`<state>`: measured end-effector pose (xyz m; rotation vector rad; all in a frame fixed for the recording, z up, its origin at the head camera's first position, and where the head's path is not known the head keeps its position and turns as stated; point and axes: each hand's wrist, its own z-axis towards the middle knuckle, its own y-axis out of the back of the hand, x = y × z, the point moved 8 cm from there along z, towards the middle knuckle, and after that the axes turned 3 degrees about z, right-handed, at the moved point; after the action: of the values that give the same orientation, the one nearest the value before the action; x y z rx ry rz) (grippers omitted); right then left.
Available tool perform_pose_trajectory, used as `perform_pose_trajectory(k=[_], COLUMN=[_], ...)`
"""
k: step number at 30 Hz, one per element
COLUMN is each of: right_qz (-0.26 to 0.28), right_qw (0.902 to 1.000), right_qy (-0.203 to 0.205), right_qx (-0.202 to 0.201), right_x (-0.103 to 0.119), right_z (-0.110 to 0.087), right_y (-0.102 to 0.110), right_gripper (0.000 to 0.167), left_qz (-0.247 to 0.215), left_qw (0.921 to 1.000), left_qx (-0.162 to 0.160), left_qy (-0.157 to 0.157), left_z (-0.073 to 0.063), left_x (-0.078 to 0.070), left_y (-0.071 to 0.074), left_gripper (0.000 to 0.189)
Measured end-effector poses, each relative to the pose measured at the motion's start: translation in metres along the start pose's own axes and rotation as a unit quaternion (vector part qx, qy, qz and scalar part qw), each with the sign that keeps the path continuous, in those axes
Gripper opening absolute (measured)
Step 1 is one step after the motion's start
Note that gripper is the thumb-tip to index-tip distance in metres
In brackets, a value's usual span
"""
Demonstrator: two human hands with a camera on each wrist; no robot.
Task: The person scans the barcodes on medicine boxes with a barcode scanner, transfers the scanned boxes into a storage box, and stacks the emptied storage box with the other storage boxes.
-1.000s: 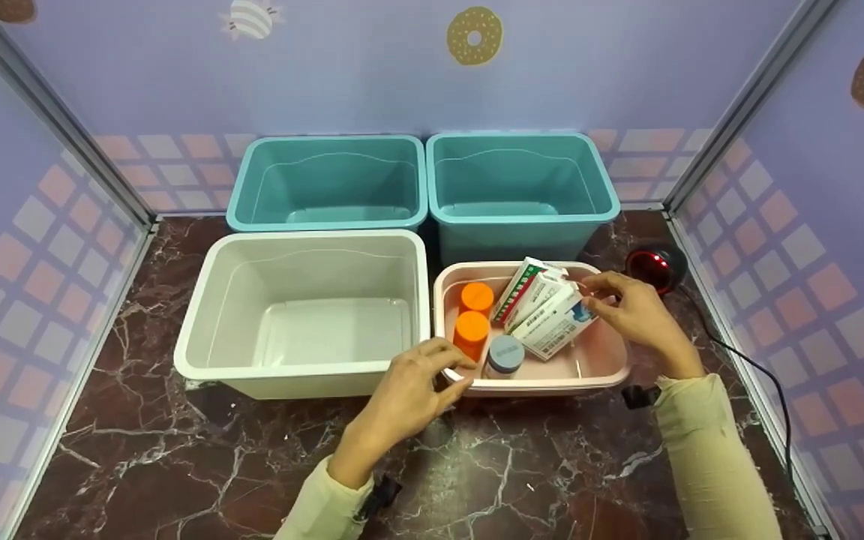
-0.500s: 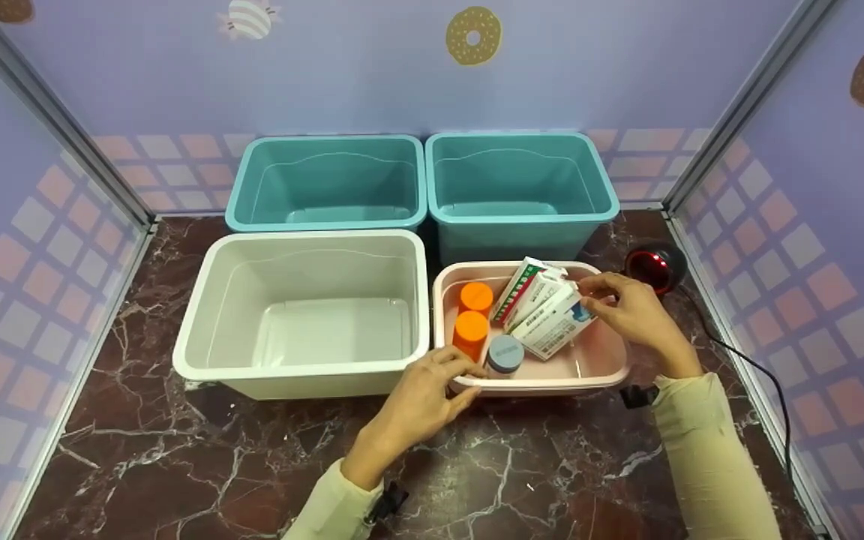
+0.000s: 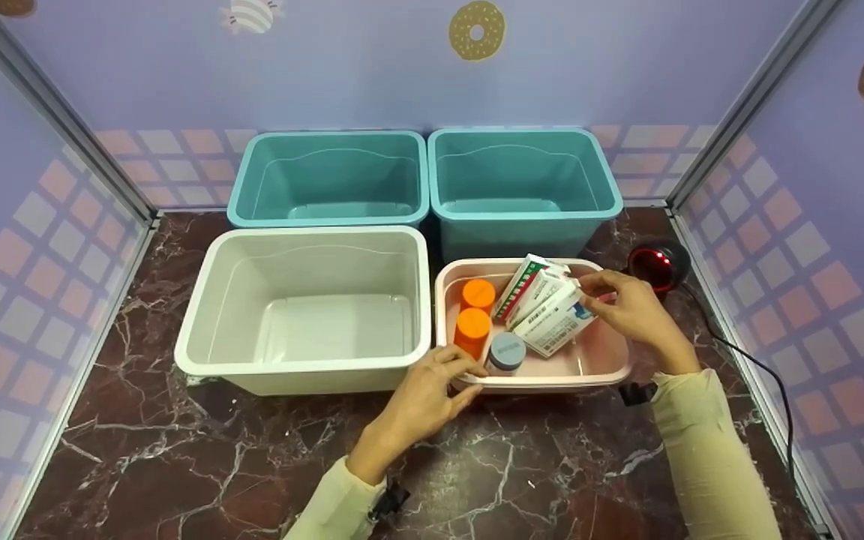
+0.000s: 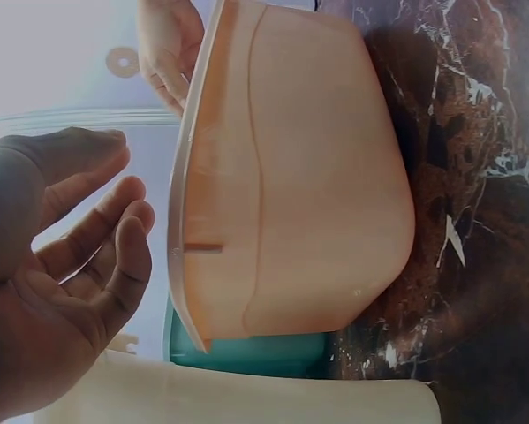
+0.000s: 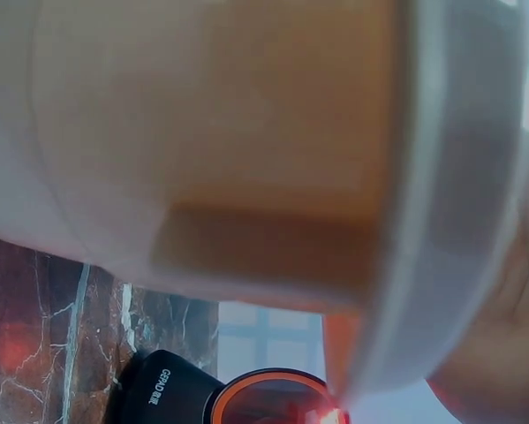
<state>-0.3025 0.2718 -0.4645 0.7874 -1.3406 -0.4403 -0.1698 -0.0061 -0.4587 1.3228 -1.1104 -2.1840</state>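
Observation:
A pale pink bin (image 3: 601, 367) holds two orange-capped bottles (image 3: 472, 324), a grey-capped bottle (image 3: 507, 351) and several white medicine boxes (image 3: 554, 324) leaning in a fan. My left hand (image 3: 426, 391) is at the bin's front left corner, fingertips near the grey cap. The left wrist view shows its fingers loosely bent, with nothing between them and the thumb. On the other side, my right hand (image 3: 631, 306) reaches over the right rim, thumb and fingertips right at the upper corner of the front box. I cannot tell whether they pinch it.
A large white bin (image 3: 304, 369) stands left of the pink one. Behind are two teal bins (image 3: 327, 223) side by side. A black scanner (image 3: 659, 268) with a red light and a cord (image 3: 758, 367) sits at right on the dark marbled table (image 3: 267, 472). Patterned panels enclose the sides.
My left hand has shifted slightly right along the pink bin's front rim, towards the grey-capped bottle. My right hand and the boxes stay in place. The head view tilts a little.

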Motion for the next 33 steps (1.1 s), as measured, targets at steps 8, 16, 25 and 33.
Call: perform_pose_trajectory(k=[8,16,25,33], right_qz=[-0.007,-0.022,-0.014,-0.013], right_qw=[1.0000,0.9996,0.9997,0.9997], right_qy=[0.002,0.016,0.022,0.019], right_qx=[-0.005,-0.006,-0.001,0.005], right_x=[-0.001,-0.001,0.002,0.002], right_z=[0.001,0.003,0.005,0.006], right_y=[0.000,-0.003,-0.004,-0.006], right_gripper=[0.030,0.030,0.031,0.034], left_qz=[0.004,0.010,0.004,0.010], left_qw=[1.0000,0.9998,0.9999,0.9998], left_qx=[-0.003,-0.014,-0.014,-0.016], left_qy=[0.001,-0.007,-0.002,0.005], left_z=[0.000,0.000,0.001,0.001], left_x=[0.003,0.005,0.009,0.013], left_y=[-0.006,-0.011,-0.014,-0.016], left_gripper=[0.014,0.013,0.015,0.015])
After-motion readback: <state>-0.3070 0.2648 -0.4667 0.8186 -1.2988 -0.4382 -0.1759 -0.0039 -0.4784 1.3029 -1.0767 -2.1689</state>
